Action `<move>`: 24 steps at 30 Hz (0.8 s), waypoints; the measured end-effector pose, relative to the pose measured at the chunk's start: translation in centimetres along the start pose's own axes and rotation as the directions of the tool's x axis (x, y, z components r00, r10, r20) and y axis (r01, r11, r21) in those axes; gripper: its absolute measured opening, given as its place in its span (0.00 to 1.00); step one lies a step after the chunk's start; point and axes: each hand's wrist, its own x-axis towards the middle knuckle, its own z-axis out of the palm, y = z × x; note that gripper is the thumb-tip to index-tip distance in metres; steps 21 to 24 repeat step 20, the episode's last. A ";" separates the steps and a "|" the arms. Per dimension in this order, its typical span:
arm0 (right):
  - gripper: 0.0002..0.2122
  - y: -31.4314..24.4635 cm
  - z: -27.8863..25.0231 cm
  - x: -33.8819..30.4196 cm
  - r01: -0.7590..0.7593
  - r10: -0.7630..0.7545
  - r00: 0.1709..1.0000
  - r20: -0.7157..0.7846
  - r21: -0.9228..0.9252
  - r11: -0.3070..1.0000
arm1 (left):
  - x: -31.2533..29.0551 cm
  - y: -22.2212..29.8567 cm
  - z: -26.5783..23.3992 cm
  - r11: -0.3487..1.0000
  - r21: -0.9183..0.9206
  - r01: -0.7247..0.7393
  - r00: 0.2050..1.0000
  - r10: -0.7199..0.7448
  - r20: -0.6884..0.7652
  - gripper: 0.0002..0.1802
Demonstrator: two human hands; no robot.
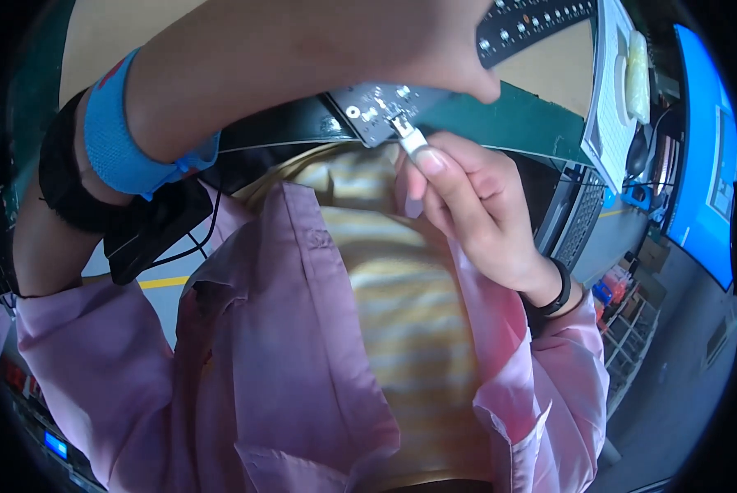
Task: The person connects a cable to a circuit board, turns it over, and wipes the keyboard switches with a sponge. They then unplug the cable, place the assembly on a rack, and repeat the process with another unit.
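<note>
My left hand (442,41) reaches across the top of the view, thumb pointing down at the right. It is closed over a dark circuit board; its other fingers are cut off or hidden. Below that hand shows a board section (376,112) with small parts and a round hole. A black strip with rows of small white parts (541,29) sticks out beyond the hand; I cannot tell if both belong to one piece. My right hand (467,193) pinches a white cable plug (413,140) between thumb and fingers. Its metal tip meets the board's lower edge.
Beneath the board lies a green table mat (532,123) with a tan sheet (122,33) on it. Papers (606,107) stand at the right, near a blue-lit monitor (705,164). A keyboard (578,214) sits below them. A black box with a cable (159,230) hangs by my left arm.
</note>
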 end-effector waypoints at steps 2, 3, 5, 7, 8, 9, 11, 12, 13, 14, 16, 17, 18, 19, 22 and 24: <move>0.14 0.0 0.5 -0.2 -0.026 0.026 1.000 0.004 0.052 0.998 | -1.2 -0.4 0.6 0.989 0.040 -0.142 0.957 0.147 -0.250 0.35; 0.15 -0.1 0.8 -0.3 -0.048 0.049 0.999 -0.005 0.113 0.992 | -1.7 -0.6 0.9 0.991 0.037 -0.128 0.956 0.133 -0.262 0.35; 0.15 -0.5 1.1 -0.8 -0.080 0.083 0.997 -0.009 0.153 0.985 | -2.5 1.9 -1.2 0.971 0.228 0.071 0.994 -0.050 -0.100 0.34; 0.15 -0.7 1.6 -1.1 -0.122 0.123 0.992 -0.003 0.056 0.991 | -3.6 3.5 -1.9 0.918 0.333 0.215 0.976 -0.211 -0.048 0.33; 0.15 -0.6 1.6 -1.1 -0.144 0.144 0.990 -0.010 0.009 0.990 | -3.8 4.0 -1.7 0.844 0.482 0.236 0.966 -0.259 -0.019 0.33; 0.15 -0.5 1.5 -1.1 -0.146 0.146 0.989 0.005 -0.012 0.989 | -3.9 4.4 -1.7 0.749 0.619 0.237 0.953 -0.303 0.002 0.32; 0.15 0.1 0.7 -1.1 -0.239 0.212 0.963 0.169 0.161 0.958 | -4.5 3.3 -1.1 0.632 0.734 0.248 0.930 -0.368 0.003 0.32; 0.16 0.2 0.6 -1.0 -0.296 0.234 0.938 0.254 0.239 0.925 | -4.5 1.2 -0.3 0.899 0.412 0.146 0.986 -0.168 0.017 0.31; 0.16 0.1 0.8 -1.2 -0.298 0.242 0.939 0.246 0.229 0.927 | -4.2 0.3 -0.3 0.998 0.026 -0.054 0.997 0.056 -0.055 0.30; 0.15 0.0 1.5 -1.6 -0.205 0.194 0.973 0.129 0.080 0.976 | -4.0 0.3 0.0 0.998 0.018 -0.059 0.996 0.060 -0.066 0.30; 0.14 -0.1 2.2 -2.1 -0.051 0.034 0.997 -0.073 -0.249 0.967 | -3.5 0.5 0.5 0.995 0.096 -0.002 0.999 0.007 -0.050 0.30; 0.14 0.1 2.1 -2.2 -0.051 0.033 0.997 -0.072 -0.254 0.966 | -3.6 0.7 0.4 0.989 0.142 0.033 0.999 -0.027 -0.041 0.30; 0.13 0.3 1.7 -2.3 -0.153 0.161 0.986 0.050 -0.128 0.980 | -3.6 0.6 0.3 0.989 0.141 0.032 0.999 -0.026 -0.045 0.30; 0.13 0.6 1.2 -2.4 -0.269 0.267 0.946 0.182 -0.012 0.963 | -3.4 0.3 0.2 0.997 0.081 0.018 1.000 -0.019 0.016 0.32; 0.13 0.8 0.4 -2.5 -0.392 0.346 0.882 0.320 0.090 0.916 | -3.3 -0.2 -0.2 1.000 0.019 0.004 0.997 -0.006 0.078 0.33; 0.13 0.8 0.4 -2.5 -0.392 0.346 0.882 0.320 0.090 0.916 | -3.3 -0.2 -0.2 1.000 0.019 0.004 0.997 -0.006 0.078 0.33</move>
